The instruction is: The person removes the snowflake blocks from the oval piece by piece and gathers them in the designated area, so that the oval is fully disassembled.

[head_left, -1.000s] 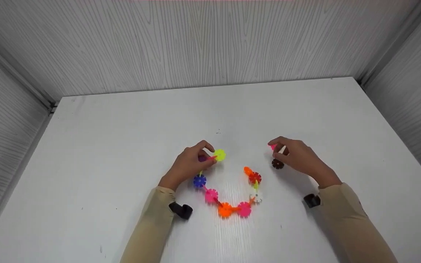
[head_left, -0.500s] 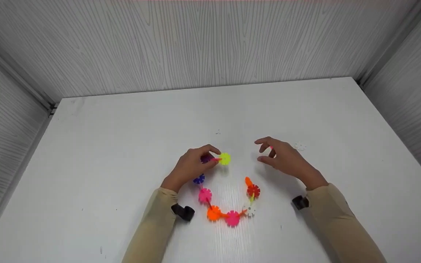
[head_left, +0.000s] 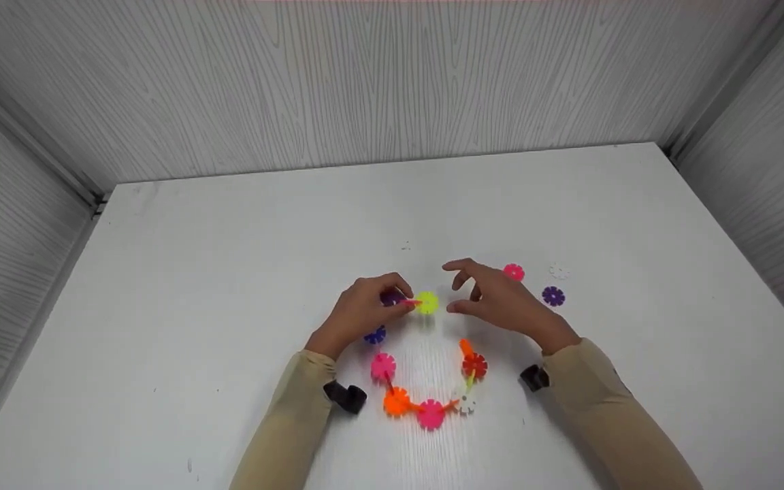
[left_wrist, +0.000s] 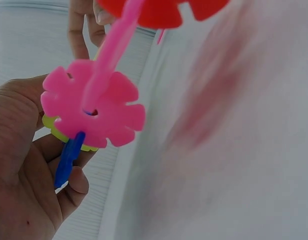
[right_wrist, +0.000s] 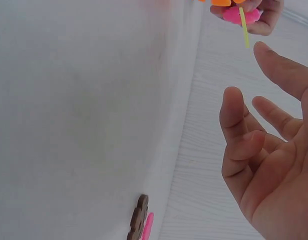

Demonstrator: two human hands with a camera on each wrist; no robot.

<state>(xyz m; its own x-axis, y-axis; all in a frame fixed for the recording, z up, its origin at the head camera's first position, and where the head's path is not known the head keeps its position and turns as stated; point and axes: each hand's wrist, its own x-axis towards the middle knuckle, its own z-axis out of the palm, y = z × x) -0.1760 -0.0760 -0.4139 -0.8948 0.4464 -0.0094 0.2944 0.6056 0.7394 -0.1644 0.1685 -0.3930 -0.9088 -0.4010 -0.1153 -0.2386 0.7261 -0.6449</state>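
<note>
A chain of colourful notched plastic discs, slotted together, curves in a U. Pinched near its upper left end by my left hand (head_left: pixel 361 309), it has a yellow disc (head_left: pixel 427 303) sticking out past the fingertips. A purple disc (head_left: pixel 392 297) shows between those fingers. Lower on the chain are a blue disc (head_left: pixel 376 334), a pink disc (head_left: pixel 383 367) and an orange disc (head_left: pixel 397 402); the right end has a red disc (head_left: pixel 474 365). My right hand (head_left: pixel 504 299) holds nothing, thumb and fingers spread just right of the yellow disc (right_wrist: pixel 244 27).
Loose discs lie on the white table (head_left: pixel 229 272) right of my right hand: a pink one (head_left: pixel 514 271), a white one (head_left: pixel 559 271) and a purple one (head_left: pixel 553 296). A brown disc (right_wrist: pixel 137 217) shows low in the right wrist view. Wood-grain panels (head_left: pixel 392 82) surround the table.
My right hand has moved left from the loose discs toward the yellow disc, uncovering the pink, white and purple ones. My left hand has shifted slightly right, and the chain's lower part has moved nearer.
</note>
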